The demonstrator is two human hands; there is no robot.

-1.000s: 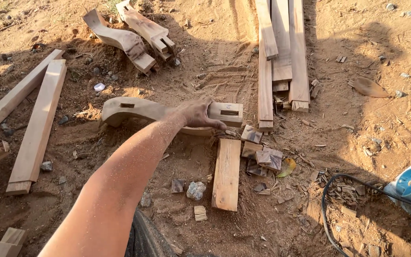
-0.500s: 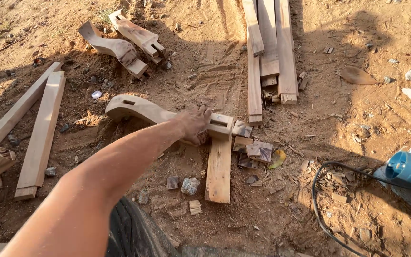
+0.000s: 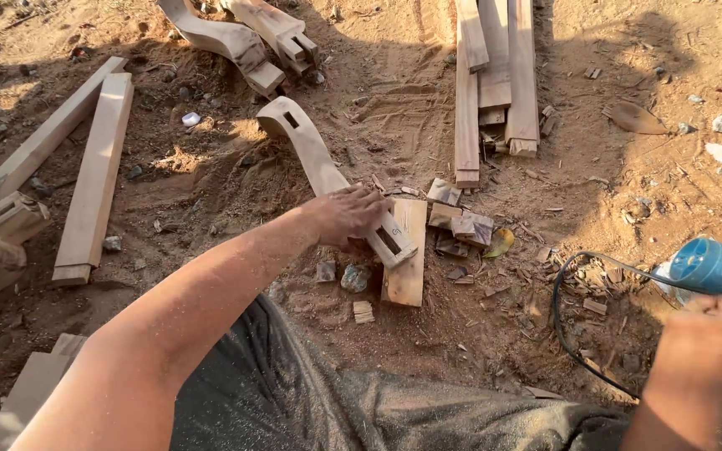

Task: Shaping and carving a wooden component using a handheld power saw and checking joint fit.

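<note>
gripping the curved wooden leg (image 3: 319, 163) near its notched lower end, the left hand (image 3: 351, 215) is curled around it; its long axis runs up-left across the sandy ground (image 3: 394, 92), away from the hand.

Curved mortised wood leg (image 3: 315, 159), on sand

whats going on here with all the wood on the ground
A person is crouched over sandy ground strewn with cut timber. Their left hand grips a curved wooden piece with slots cut in it, whose near end rests on a short flat board. Their right hand holds a blue power tool, its black cable looping over the dirt. Small offcuts lie beside the board, long planks are stacked further off, and more boards lie to the left.
</note>
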